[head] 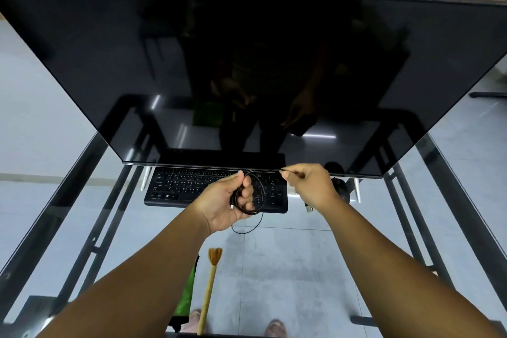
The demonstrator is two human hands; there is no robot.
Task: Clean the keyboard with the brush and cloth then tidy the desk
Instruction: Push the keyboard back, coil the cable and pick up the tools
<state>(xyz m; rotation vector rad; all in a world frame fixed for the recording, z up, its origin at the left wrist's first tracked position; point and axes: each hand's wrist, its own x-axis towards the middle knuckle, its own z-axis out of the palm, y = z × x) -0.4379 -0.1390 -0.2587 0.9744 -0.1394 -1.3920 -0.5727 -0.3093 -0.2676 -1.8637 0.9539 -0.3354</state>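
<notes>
Keyboard (192, 186), matte black, lies far on the glass worktop (301, 269); left hand (227, 200) grips a coiled thin black cable (259, 195), right hand (310, 185) pinches its strand; wooden brush (210, 282) near.

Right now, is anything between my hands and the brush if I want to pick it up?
Nothing lies between, but both hands are occupied: the left hand holds the coiled black cable and the right hand pinches its end. The brush lies free on the glass desk, nearer you.

Left hand (226, 202): I see it palm-up, fingers (245, 192) curled round a coiled cable (251, 192).
Right hand (308, 185): I see thumb and forefinger pinching the cable's strand.
Forearms: both bare, reaching forward.
</notes>
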